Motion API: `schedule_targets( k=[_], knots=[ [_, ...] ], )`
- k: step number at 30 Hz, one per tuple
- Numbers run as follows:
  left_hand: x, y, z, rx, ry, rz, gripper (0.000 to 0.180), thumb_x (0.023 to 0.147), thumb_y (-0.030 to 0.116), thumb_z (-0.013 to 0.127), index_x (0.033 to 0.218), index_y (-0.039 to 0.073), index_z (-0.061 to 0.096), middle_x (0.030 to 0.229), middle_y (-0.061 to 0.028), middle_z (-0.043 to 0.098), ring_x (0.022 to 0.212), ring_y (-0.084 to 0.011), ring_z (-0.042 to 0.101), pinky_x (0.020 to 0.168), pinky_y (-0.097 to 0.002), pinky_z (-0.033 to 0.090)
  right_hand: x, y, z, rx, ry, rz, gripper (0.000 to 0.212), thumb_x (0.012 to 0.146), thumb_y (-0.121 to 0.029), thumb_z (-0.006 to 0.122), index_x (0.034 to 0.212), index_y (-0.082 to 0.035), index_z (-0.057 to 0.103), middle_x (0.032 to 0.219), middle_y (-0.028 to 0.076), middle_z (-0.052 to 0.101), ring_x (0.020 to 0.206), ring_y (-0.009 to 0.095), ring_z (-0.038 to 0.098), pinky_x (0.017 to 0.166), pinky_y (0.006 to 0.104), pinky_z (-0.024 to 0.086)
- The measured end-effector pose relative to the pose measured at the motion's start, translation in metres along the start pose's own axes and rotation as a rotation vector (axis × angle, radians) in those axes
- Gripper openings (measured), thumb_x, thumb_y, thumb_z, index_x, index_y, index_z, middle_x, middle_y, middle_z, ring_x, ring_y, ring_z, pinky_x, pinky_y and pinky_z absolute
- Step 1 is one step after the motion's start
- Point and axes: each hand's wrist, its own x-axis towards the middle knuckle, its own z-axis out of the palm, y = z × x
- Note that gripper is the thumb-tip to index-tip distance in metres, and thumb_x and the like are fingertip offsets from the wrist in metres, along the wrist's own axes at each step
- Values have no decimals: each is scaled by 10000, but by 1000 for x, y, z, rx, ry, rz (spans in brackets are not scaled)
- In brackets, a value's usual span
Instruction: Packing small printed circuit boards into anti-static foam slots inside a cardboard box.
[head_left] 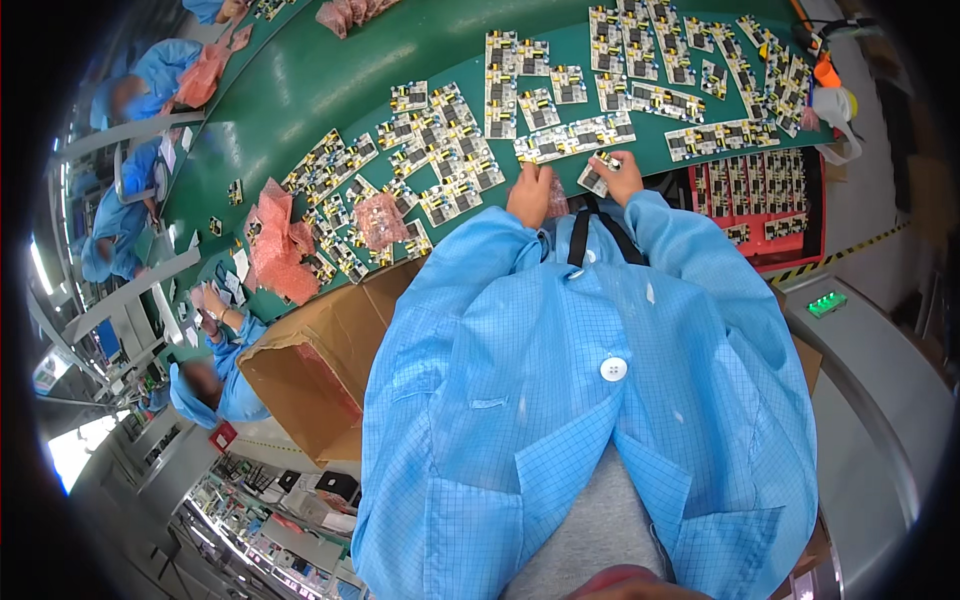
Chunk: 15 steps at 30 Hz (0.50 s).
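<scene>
My right hand (622, 180) is closed on a small circuit board (594, 181) with dark, blue and yellow parts, at the near edge of the green table. To its left, my left hand (530, 196) is closed, with its fingers curled down. A piece of pink bubble wrap (557, 196) shows right beside those fingers, apparently gripped by them; most of it is hidden by the hand and sleeve. Just beyond both hands lies a long strip of joined circuit boards (575, 138).
Groups of boards (440, 140) cover the green table (400, 50). Pink bubble-wrap bags (275, 245) lie to the left. A red tray (815, 215) of boards sits at the right, an open cardboard box (300, 370) at the left. Co-workers in blue (225, 375) sit along the left.
</scene>
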Motion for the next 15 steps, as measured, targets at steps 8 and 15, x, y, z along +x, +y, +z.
schedule_targets(
  k=[8, 15],
  knots=[
    [3, 13, -17, -161, 50, 37, 390, 703, 76, 640, 1081, 68, 542, 1024, -150, 482, 935, -360, 517, 786, -433, 466, 7, 11, -3, 295, -130, 181, 512, 805, -343, 721, 1101, 7, 492, 1027, 165, 608, 833, 213, 628, 723, 304, 524],
    [2, -12, 13, -40, 20, 130, 305, 671, 81, 660, 955, 52, 550, 938, -148, 525, 896, -363, 530, 761, -434, 456, -8, 4, -11, 535, -319, 278, 462, 865, -176, 655, 1197, -18, 375, 1015, 139, 614, 830, 199, 640, 696, 301, 549]
  ],
)
